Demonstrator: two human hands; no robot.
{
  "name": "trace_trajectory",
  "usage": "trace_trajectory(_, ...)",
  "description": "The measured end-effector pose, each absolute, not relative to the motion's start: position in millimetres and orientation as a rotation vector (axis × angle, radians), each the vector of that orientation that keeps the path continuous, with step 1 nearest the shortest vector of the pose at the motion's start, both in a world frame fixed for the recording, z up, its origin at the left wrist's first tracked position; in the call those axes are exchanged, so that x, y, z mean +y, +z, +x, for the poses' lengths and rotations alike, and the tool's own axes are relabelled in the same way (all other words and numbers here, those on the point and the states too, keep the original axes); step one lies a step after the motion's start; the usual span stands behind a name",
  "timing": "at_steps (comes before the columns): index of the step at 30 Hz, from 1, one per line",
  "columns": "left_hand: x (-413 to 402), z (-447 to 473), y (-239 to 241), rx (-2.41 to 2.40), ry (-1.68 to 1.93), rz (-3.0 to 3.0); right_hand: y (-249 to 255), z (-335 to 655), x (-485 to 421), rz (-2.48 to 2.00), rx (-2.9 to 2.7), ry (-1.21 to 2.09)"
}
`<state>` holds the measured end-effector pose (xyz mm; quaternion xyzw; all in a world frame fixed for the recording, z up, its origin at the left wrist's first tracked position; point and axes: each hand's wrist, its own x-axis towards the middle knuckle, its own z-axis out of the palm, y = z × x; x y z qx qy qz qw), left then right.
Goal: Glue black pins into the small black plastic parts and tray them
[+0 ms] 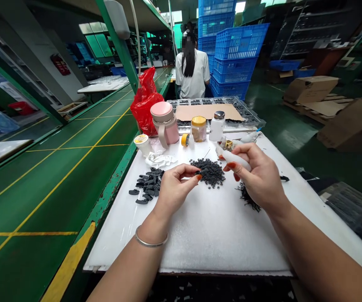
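Observation:
My left hand [173, 188] pinches a small black piece [202, 171] between thumb and fingertips, just beside a heap of tiny black rings [209, 173]. My right hand [258, 178] grips a white squeeze bottle [236, 159], its tip pointing up and left. Left of my left hand lies a pile of black rubber strips [148, 184]. A dark bristly heap [248, 199] sits under my right hand. All of this rests on a white foam sheet [200, 243].
Along the far edge stand a pink mug [165, 123], a yellow-lidded jar [199, 128], a white bottle [217, 127] and yellow tape [185, 140]. Behind them are a black tray [208, 111] and a red bag [143, 102]. A co-worker [193, 71] sits beyond, beside stacked blue crates [234, 58].

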<state>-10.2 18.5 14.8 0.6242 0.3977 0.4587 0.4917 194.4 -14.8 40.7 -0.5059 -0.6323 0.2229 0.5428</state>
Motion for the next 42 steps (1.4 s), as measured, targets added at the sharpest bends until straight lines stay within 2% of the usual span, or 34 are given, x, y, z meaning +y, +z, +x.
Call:
trace_trajectory(7, 16.5, -8.5, 17.5, 1.034, 1.102, 1.553, 46.7, 192.3, -22.8, -0.991, -1.422, 0.384)
trace_trajectory(18, 10.6, -5.9, 17.0, 1.043, 1.138, 1.752, 39.4, 185.2, -29.1, -0.995, -1.508, 0.367)
trace_trajectory(42, 9.4, -4.3, 20.1, 1.075, 1.147, 1.775, 39.9, 183.5, -28.1, -0.961, -1.501, 0.334)
